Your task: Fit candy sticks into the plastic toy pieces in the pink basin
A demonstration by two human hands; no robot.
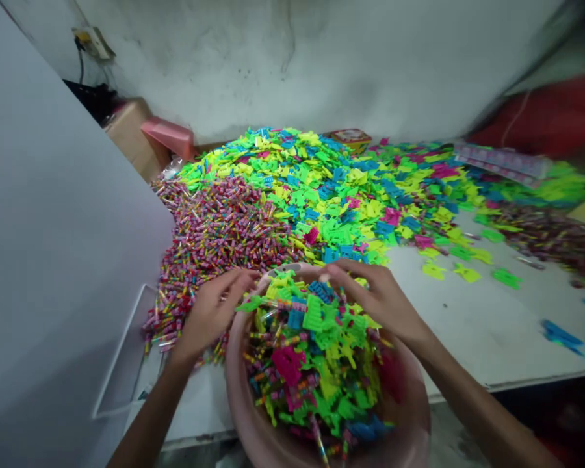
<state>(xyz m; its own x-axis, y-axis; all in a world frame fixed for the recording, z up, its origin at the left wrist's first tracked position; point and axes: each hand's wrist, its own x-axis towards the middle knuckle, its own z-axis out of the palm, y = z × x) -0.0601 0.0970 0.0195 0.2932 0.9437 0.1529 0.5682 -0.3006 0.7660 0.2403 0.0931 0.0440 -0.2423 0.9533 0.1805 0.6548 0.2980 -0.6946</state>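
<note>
A pink plastic basin [253, 416] sits at the near table edge, heaped with small bright plastic pieces [322, 351] in green, yellow, blue and pink, mixed with thin striped sticks. My left hand [214, 312] rests on the basin's far left rim, fingers curled at the rim beside the stick pile. My right hand [380, 296] lies over the far right of the heap, fingers bent down onto the pieces. What either hand holds, if anything, is hidden by the fingers.
A large mound of neon plastic pieces [322, 188] covers the table's back. A pile of striped sticks [214, 234] lies at left. A grey panel [53, 260] stands at left, a cardboard box [131, 133] behind, and scattered pieces [507, 278] at right.
</note>
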